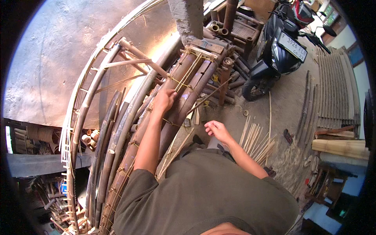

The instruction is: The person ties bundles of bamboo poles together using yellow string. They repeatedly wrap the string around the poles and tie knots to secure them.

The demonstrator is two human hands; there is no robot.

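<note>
My left hand is closed in a pinch at the lower end of thin pale bamboo strips. These strips run up along dark bamboo poles to a light wooden crosspiece at the far end. Yellowish cord ties cross the poles. Above my lap, apart from the poles, my right hand has its fingers curled inward; whatever they may hold is too small to make out.
A curved bamboo frame stands at the left, before a bare wall. Split bamboo sticks lie on the floor to my right. Farther off are a black motorbike, a concrete post and stacked corrugated sheets.
</note>
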